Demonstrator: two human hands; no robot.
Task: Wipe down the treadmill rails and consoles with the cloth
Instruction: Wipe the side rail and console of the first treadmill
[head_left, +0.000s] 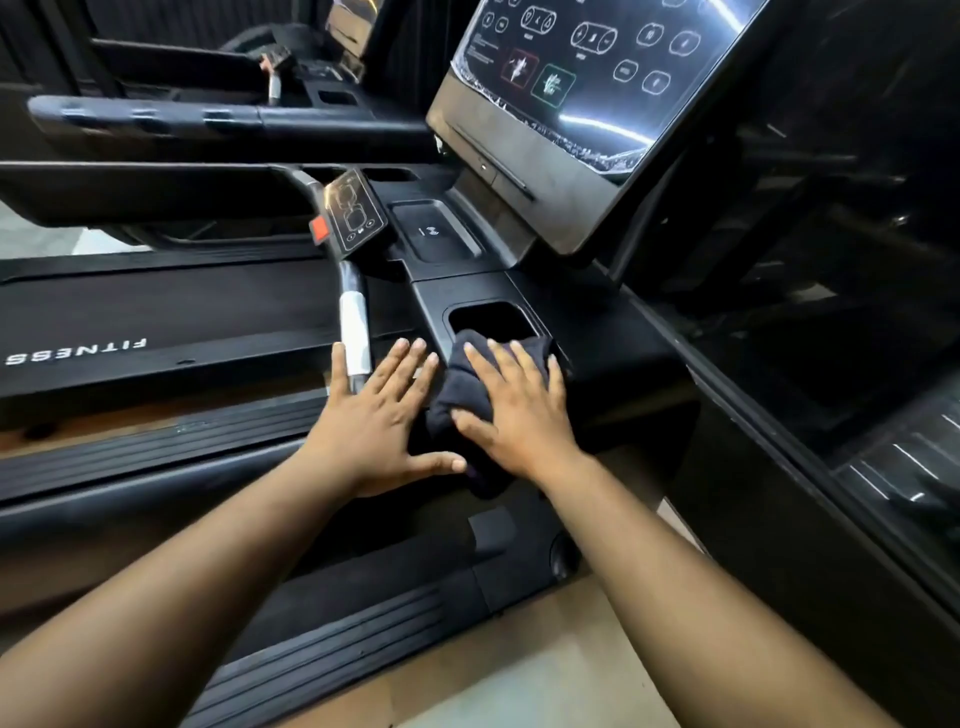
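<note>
Cloth: the dark cloth (467, 384) lay bunched on the black console ledge (613, 332) of the treadmill, right at the near edge of the cup hole (491, 319).
Your right hand: your right hand (519, 415) lay flat on top of the cloth. Your fingers were straight and spread, pressing down. They were not curled round it.
Your left hand: your left hand (379, 431) lay flat too, just beside the cloth on its left side. Your fingers were straight and loose, holding nothing. Your thumb reached toward the cloth's near end; you could not tell if it touched.
Handle bar: a silver and black handle bar (356, 332) stood just past your left fingers, close to your little finger.
Small control pad: a small control pad (356, 213) with a red tab sat at the top of that bar, tilted.
Flat tray: a shallow tray (436, 231) sat farther along the ledge, between the cup hole and the big screen.
Big screen: the big screen (597, 67) leaned above the far end of the ledge. It showed white outlines, one red box and one green box.
Belt: the black walking belt (156, 317) ran off to the left, with the word FITNESS upside down on its side strip.
Other treadmill: another treadmill (208, 114) stood behind, at the top left.
</note>
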